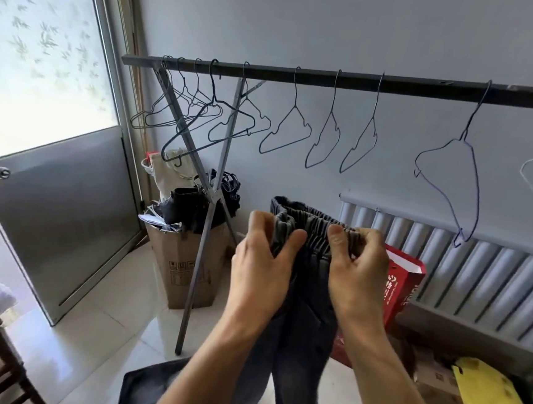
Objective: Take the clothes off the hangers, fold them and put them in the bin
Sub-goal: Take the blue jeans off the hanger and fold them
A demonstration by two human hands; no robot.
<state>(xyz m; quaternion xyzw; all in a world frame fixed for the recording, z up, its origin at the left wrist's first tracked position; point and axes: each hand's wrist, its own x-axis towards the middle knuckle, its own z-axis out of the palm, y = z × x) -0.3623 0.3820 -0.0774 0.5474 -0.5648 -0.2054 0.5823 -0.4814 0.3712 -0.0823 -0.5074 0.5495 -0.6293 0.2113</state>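
Note:
A pair of dark grey trousers (304, 308) with an elastic waistband hangs in front of me, legs down toward the floor. My left hand (263, 259) grips the left part of the waistband, and my right hand (356, 264) pinches the right part. Behind them a dark clothes rail (349, 82) crosses the view, carrying several bare wire hangers (286, 129). Another dark grey garment (145, 388) lies at the bottom edge under my left forearm. No bin is plainly visible.
The rail's crossed metal legs (204, 238) stand left of my hands. A cardboard box (185, 269) stuffed with dark items sits behind them. A red bag (403, 284), a radiator (477, 278), boxes with a yellow sheet (494, 386) are right; a door (64, 210) is left.

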